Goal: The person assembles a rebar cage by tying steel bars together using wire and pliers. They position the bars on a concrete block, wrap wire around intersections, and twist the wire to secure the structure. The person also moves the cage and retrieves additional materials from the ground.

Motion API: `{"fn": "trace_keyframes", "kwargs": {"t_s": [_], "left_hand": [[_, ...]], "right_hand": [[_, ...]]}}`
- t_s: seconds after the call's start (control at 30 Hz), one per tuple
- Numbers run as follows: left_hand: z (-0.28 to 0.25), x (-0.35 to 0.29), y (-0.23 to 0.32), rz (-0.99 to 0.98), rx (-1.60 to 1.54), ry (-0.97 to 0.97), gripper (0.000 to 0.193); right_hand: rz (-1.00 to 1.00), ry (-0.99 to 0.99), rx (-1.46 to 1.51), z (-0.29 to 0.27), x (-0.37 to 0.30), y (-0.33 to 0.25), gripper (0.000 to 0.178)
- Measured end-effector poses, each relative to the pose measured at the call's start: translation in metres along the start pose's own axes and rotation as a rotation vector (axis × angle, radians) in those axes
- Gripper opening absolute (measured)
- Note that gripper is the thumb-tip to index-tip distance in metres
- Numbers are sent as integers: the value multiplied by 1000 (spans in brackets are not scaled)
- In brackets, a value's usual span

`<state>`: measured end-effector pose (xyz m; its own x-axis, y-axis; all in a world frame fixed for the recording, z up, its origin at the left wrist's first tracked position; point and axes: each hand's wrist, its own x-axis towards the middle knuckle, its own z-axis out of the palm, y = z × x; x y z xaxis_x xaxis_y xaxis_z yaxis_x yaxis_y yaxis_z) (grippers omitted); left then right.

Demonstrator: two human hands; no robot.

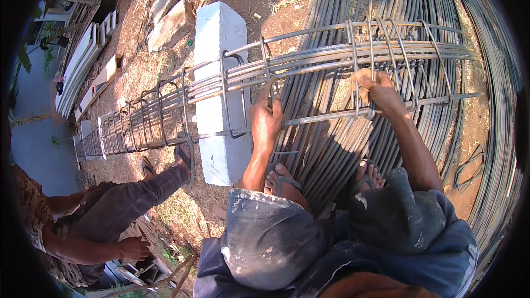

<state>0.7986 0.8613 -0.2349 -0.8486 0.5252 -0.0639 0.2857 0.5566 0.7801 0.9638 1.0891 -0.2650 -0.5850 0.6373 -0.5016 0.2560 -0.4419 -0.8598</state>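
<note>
landmark = white block (213, 154), the big one under the rebar cage (320, 54). cage rests across it, running off both sides: long bars, tight bundle in the middle, rectangular stirrups spaced along it.

left hand (266, 120): just right of the block, fingers curled nearly closed on the first stirrup (266, 58) past it. exact finger contact partly hidden.

right hand (382, 92): well right of the block, thumb and fingers closed around a paired stirrup (371, 44) where several sit close together. can't tell if it has one leg or both.

under the cage, right of the block: pile of loose rods (317, 168). person's sandalled feet (287, 181) on the pile, just right of the block's near end. further right: small wire coil (469, 168) on dirt, then long curved rods (505, 127).

left of the block: cage narrows away to a second white support (102, 138). co-worker's leg (135, 193) near-left of the block, their hand (134, 249) hanging free of the cage. rubble chunks (172, 26) far-left of the block.
</note>
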Motion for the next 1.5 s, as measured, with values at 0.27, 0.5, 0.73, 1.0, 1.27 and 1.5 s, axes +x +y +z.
{"fn": "trace_keyframes", "kwargs": {"t_s": [0.27, 0.5, 0.73, 1.0, 1.27, 1.5], "left_hand": [[6, -2, -17, 8, 2, 19, 42], [8, 1, -32, 67, 24, 25, 45], [6, -1, -21, 79, -74, 38, 46], [9, -4, -21, 39, -123, 27, 46], [7, -7, -15, -6, -87, 77, 53], [5, -7, -13, -26, -116, 168, 51]], "right_hand": [[-54, -364, -104, 20, 8, -10, 22], [-33, -336, -130, 35, 7, -5, 23], [58, -244, -53, 27, 1, -10, 38], [112, 114, -300, 8, -22, -42, 59], [-10, 38, -321, -13, -4, -20, 63], [-378, 248, -406, -66, 3, -2, 44]]}}
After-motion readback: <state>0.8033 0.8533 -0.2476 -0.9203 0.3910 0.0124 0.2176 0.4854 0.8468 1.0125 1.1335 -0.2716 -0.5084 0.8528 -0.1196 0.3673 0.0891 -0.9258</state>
